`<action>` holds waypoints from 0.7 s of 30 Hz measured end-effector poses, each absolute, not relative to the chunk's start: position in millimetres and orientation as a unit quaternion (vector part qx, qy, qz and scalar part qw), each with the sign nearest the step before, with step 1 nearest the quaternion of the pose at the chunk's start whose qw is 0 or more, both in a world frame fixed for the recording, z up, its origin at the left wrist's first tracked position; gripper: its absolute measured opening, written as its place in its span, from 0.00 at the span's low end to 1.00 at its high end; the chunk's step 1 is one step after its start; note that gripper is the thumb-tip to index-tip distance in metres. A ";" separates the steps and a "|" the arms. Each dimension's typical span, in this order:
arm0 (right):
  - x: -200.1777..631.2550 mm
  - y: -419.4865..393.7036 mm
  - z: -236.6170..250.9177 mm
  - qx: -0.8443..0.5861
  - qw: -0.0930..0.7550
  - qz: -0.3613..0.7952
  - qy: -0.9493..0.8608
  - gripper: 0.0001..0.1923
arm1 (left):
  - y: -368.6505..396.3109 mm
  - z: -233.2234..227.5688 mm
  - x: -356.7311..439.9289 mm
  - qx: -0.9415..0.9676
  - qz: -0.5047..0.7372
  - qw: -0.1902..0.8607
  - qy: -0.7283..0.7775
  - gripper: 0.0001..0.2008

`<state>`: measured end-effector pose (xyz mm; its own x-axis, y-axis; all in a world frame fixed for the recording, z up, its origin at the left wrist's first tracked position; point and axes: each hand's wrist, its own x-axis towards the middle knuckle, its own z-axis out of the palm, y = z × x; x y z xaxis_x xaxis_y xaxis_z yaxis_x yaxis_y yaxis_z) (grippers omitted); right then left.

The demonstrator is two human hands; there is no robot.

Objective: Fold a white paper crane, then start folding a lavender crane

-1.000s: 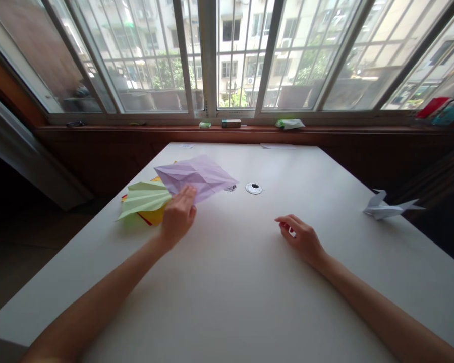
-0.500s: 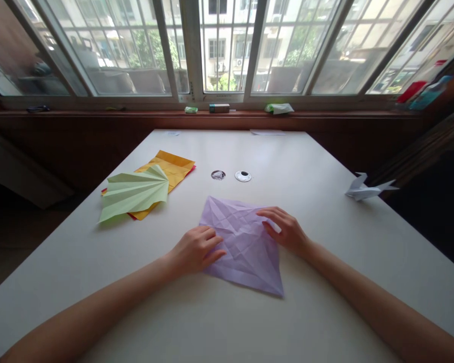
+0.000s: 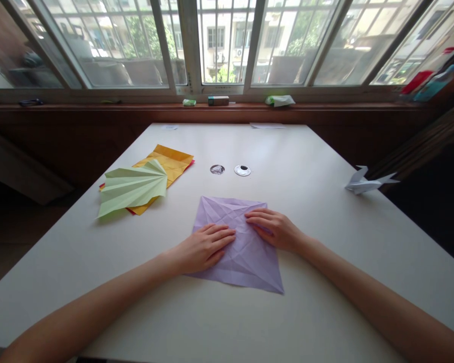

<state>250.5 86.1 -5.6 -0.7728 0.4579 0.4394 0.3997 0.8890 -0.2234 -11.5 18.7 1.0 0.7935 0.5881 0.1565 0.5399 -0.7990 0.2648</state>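
Note:
A creased square of purple paper [image 3: 245, 267] lies unfolded on the white table in front of me. Across its left part rests my left hand [image 3: 206, 247], palm down with fingers stretched toward the middle of the sheet. My right hand [image 3: 274, 228] lies over the upper right part, its fingers extended to the left on the creases. Neither hand grips anything. The sheet's left edge is partly hidden under my left hand and its right edge under my right.
At the left, a pleated light green paper [image 3: 134, 189] overlaps yellow paper [image 3: 174, 159] with red edges below. Two round holes, one with a dark-centred cover [image 3: 242, 170], sit beyond the purple sheet. A white folded paper bird [image 3: 366, 185] stands near the table's right edge.
My left hand has flattened and slid inward over the paper, its fingers now stretched out. My right hand has shifted slightly left. The purple sheet lies flatter and more spread out at the left.

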 end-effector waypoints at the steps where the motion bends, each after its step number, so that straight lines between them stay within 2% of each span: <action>1: 250.4 85.9 -5.3 -0.229 0.247 0.060 -0.940 0.12 | 18.4 1.9 -11.6 0.940 0.111 0.110 0.304 0.22; 8: 249.9 84.9 -4.0 -0.234 0.246 0.067 -0.938 0.13 | 16.9 8.2 -11.9 0.935 0.090 0.146 0.309 0.25; 21: 249.3 85.5 -5.1 -0.230 0.251 0.063 -0.938 0.12 | 19.4 5.6 -12.1 0.936 0.111 0.096 0.320 0.21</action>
